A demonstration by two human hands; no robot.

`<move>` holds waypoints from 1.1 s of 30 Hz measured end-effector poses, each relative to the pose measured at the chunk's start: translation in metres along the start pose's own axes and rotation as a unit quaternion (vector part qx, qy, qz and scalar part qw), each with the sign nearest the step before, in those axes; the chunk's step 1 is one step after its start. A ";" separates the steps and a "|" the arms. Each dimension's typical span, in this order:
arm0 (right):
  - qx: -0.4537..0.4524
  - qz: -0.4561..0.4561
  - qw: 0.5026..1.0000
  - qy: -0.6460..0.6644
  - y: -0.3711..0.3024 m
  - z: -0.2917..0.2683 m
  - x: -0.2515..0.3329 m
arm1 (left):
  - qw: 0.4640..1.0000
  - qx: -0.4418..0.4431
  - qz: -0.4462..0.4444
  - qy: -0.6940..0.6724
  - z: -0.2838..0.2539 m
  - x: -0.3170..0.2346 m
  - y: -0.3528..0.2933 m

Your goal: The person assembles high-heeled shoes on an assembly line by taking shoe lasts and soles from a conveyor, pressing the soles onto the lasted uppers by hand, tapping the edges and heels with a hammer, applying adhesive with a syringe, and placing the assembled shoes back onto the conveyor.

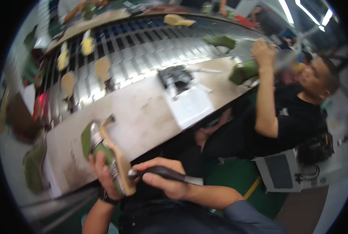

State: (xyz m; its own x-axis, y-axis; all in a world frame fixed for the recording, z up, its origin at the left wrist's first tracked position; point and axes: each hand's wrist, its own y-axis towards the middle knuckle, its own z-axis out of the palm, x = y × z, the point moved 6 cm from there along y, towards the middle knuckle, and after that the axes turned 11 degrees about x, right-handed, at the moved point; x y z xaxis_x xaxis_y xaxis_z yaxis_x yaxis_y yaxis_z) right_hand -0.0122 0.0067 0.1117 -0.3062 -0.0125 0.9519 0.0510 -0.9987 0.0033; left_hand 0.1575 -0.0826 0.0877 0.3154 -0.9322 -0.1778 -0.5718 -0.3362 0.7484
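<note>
My left hand [107, 176] is wrapped round a green shoe upper [107, 156] fitted with a tan sole [121, 165], held tilted over the near edge of the work table. Silvery material shows on the upper. My right hand [168, 177] is closed on a dark-handled tool [164, 172]. Its rounded metal end is against or very close to the sole, and a paler metal end sticks out on the other side of the hand. Blur hides the tool's exact kind. A black watch or band [108, 197] is on my left wrist.
A pale work table [131, 113] bears a white tray [193, 107] and a black bundle [176, 77]. Beyond runs a metal roller conveyor [131, 58] with tan soles [102, 69] and yellow shoe forms [87, 43]. At right, a co-worker [275, 105] holds a green shoe piece [244, 72].
</note>
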 end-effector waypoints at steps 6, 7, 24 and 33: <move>-0.042 -0.010 0.999 -0.027 0.000 -0.002 -0.011 | 0.997 -0.021 -0.004 -0.069 0.022 0.012 -0.028; -0.036 -0.006 0.999 -0.023 0.004 -0.002 -0.011 | 0.997 -0.033 -0.001 -0.072 0.019 0.013 -0.024; -0.007 -0.032 0.995 0.091 0.038 -0.015 -0.031 | 0.998 -0.031 -0.031 -0.052 0.020 0.011 -0.044; 0.051 -0.117 0.991 0.037 0.035 -0.007 -0.032 | 0.997 -0.042 -0.041 -0.059 0.023 0.008 -0.039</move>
State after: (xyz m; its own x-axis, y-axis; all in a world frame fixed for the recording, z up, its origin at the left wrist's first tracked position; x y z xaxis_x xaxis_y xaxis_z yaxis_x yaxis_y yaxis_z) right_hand -0.0077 -0.0280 0.0789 -0.3891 0.2121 0.8964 0.0655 -0.9643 0.2566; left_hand 0.1652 -0.0798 0.0426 0.2641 -0.9134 -0.3098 -0.4808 -0.4031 0.7786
